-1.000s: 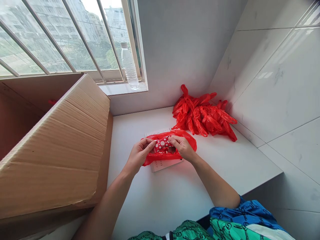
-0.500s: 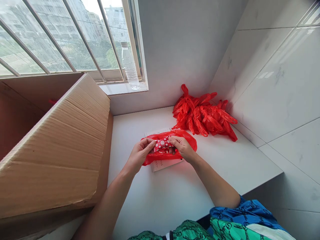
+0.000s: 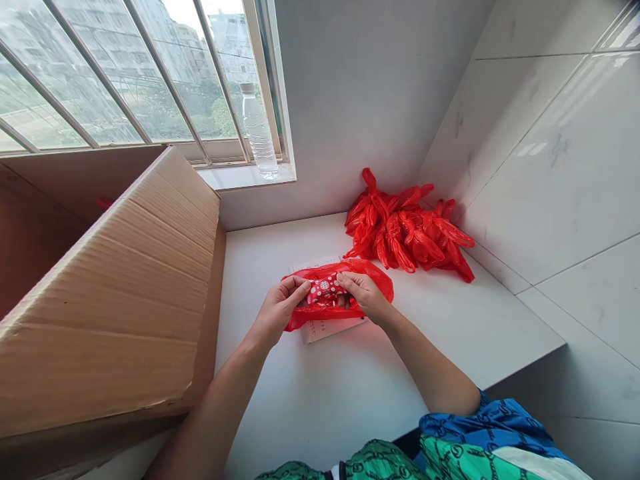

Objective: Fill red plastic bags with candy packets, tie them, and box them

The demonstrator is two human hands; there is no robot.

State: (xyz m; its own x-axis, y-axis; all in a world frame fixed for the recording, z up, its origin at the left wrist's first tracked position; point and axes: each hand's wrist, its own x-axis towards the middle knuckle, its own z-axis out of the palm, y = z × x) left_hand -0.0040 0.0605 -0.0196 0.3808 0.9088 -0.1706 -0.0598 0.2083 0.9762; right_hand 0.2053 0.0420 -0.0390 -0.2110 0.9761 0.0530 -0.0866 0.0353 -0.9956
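Between both hands is a small red packet [image 3: 325, 288] with white dots, held at its two ends. My left hand [image 3: 281, 303] pinches the left end between thumb and fingers. At the right end, my right hand [image 3: 367, 297] does the same, its other fingers partly hidden behind the packet. Directly beneath the packet, a red plastic bag [image 3: 377, 280] lies spread with its mouth open. A flat white printed item [image 3: 325, 330] shows from under the bag, mostly covered; I cannot tell whether it is a booklet or a box.
A heap of knotted red plastic bags [image 3: 405, 230] sits at the back right of the white table [image 3: 450, 347]. On the left stands a large open cardboard box [image 3: 125, 287] with something red inside. A clear water bottle [image 3: 260, 137] is on the windowsill.
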